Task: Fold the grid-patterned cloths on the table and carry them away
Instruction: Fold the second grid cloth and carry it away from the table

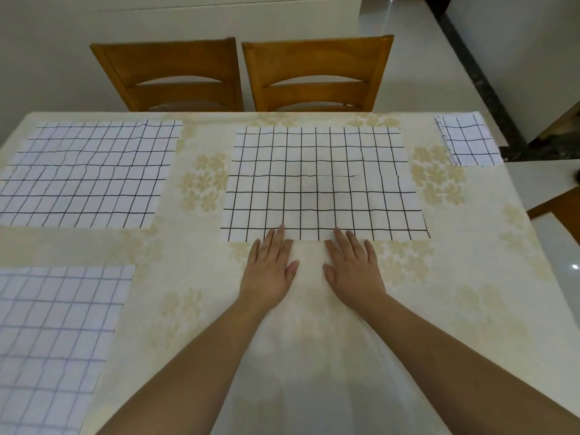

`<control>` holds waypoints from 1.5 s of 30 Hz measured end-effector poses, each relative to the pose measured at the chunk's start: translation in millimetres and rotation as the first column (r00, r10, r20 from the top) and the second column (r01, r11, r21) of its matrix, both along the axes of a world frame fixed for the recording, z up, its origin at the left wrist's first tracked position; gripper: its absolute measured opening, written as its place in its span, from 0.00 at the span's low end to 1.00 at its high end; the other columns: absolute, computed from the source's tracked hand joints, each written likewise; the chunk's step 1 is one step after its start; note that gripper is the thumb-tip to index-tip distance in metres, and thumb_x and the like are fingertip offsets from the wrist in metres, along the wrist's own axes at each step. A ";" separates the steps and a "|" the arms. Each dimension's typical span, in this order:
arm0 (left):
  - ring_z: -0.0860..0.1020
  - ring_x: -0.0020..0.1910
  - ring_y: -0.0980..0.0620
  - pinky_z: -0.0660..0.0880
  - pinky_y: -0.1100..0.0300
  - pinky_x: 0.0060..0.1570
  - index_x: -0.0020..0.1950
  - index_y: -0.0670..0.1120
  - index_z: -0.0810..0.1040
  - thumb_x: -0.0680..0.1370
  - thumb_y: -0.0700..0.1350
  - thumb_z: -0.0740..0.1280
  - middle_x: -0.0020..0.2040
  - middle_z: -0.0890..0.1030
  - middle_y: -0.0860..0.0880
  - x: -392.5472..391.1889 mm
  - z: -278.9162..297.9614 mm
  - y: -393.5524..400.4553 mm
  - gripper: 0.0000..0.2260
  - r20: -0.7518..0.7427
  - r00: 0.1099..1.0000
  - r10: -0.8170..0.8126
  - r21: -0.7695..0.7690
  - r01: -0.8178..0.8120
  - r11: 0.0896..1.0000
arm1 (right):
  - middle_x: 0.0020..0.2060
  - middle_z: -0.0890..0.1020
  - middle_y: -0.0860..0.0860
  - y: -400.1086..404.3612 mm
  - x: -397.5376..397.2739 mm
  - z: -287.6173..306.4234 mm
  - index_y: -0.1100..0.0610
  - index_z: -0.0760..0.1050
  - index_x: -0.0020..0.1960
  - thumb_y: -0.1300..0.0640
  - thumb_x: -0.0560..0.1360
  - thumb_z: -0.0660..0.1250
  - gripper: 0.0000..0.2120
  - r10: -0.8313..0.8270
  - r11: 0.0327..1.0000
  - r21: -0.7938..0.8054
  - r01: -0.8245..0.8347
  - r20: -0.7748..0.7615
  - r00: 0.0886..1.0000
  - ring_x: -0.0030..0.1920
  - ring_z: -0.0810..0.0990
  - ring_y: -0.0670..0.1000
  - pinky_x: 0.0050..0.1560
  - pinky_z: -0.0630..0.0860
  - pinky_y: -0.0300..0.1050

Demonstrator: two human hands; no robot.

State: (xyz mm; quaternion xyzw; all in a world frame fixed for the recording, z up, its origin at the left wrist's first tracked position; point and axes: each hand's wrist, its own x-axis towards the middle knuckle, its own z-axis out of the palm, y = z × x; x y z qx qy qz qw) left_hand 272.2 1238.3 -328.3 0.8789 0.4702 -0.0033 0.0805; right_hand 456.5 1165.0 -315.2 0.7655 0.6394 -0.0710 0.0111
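Two hands lay flat on the table (194, 309), side by side with palms down and fingers straight and slightly spread. Fingertips of the left hand (269, 271) and of the right hand (353, 268) rested on the near edge of the middle cloth (323, 183), which lay spread open; neither hand held anything. Three more grid-patterned cloths were in view: a far-left cloth (88, 174) lying open, a near-left cloth (53, 337) lying open and running past the picture's left edge, and a folded cloth (469, 140) at the table's far right corner, well apart from the hands. Behind the table stood two wooden chairs (314, 73), side by side. No brand, label or writing could be read on anything.
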 end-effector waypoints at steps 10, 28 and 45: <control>0.48 0.78 0.55 0.44 0.46 0.75 0.77 0.44 0.59 0.82 0.57 0.46 0.79 0.53 0.52 -0.6 -8.3 0.8 0.27 0.004 1.000 0.020 0.035 -0.020 0.999 | 0.74 0.66 0.53 2.3 -4.4 -15.9 0.60 0.69 0.71 0.46 0.78 0.49 0.28 -0.010 0.998 0.056 0.010 -0.002 1.000 0.74 0.64 0.54 0.73 0.51 0.58; 0.64 0.75 0.49 0.54 0.50 0.71 0.72 0.41 0.71 0.82 0.61 0.45 0.76 0.65 0.46 -75.1 12.8 -162.2 0.30 -0.077 0.988 -0.131 -0.066 0.126 0.990 | 0.72 0.69 0.53 -171.5 -42.2 8.3 0.60 0.70 0.70 0.41 0.81 0.47 0.30 0.153 0.988 0.007 -0.152 -0.036 0.988 0.73 0.65 0.52 0.71 0.54 0.54; 0.76 0.65 0.48 0.76 0.50 0.58 0.67 0.50 0.75 0.82 0.60 0.48 0.69 0.74 0.48 -137.5 38.7 -297.8 0.24 -0.057 0.945 -0.322 -0.167 0.309 0.936 | 0.62 0.79 0.49 -327.4 -77.6 39.5 0.50 0.78 0.62 0.41 0.82 0.42 0.29 0.195 0.976 -0.050 -0.211 -0.223 0.955 0.64 0.77 0.49 0.63 0.73 0.48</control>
